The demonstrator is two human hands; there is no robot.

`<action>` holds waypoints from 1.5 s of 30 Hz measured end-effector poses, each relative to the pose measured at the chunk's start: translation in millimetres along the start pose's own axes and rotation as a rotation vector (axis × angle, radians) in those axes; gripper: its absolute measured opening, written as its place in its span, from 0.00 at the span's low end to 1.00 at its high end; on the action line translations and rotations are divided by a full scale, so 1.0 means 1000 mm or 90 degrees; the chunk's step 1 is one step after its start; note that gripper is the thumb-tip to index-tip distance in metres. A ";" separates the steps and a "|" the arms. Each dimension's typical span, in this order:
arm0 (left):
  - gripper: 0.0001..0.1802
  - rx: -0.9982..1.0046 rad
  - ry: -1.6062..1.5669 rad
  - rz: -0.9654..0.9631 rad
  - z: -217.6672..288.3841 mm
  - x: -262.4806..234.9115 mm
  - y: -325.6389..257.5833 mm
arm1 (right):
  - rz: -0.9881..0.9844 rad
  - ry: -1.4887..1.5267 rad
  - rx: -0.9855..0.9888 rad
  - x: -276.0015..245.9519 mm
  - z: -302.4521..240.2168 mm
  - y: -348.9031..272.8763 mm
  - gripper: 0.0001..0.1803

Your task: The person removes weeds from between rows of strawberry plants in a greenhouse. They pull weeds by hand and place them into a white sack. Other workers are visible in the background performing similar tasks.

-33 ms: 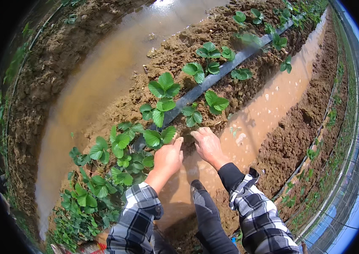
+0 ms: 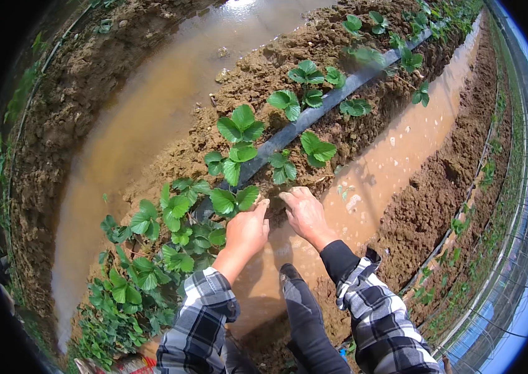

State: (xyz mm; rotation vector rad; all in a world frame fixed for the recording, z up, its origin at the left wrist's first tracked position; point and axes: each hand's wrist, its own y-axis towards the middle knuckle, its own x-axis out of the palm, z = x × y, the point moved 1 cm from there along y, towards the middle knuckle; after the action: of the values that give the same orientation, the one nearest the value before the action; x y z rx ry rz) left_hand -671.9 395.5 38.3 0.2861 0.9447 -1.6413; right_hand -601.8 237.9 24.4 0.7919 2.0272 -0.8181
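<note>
My left hand (image 2: 246,230) is closed at the edge of a raised soil bed, its thumb and forefinger close to a low green leaf (image 2: 222,201) of a strawberry plant. Facing it across a small gap, my right hand (image 2: 306,215) has its fingers curled down toward the mud at the bed's side. Whatever either hand grips is hidden by the fingers. Just above the hands grow more strawberry plants (image 2: 283,167), on both sides of a dark drip hose (image 2: 295,129) that runs along the bed.
Muddy water fills the furrow (image 2: 401,146) on the right and a wider one (image 2: 114,149) on the left. My boot (image 2: 290,274) stands in the right furrow. Dense foliage (image 2: 114,318) covers the near left. Beyond a brown soil ridge (image 2: 423,212), plastic sheeting (image 2: 525,249) curves along the right.
</note>
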 end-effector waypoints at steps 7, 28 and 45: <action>0.28 -0.122 -0.384 0.146 -0.005 -0.002 -0.005 | 0.137 0.218 0.110 -0.011 -0.002 -0.027 0.18; 0.24 -0.105 -0.003 0.040 -0.053 -0.009 -0.117 | 0.039 0.450 0.018 0.007 -0.113 -0.026 0.09; 0.24 -0.163 -0.195 0.224 -0.093 -0.024 -0.184 | 0.125 0.143 -0.116 0.048 -0.149 0.041 0.10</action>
State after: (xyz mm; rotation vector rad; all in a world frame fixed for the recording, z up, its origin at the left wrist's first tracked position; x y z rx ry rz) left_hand -858.2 479.9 71.6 0.0200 0.8058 -1.1867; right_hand -658.9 387.5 44.0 0.9941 2.1405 -0.4425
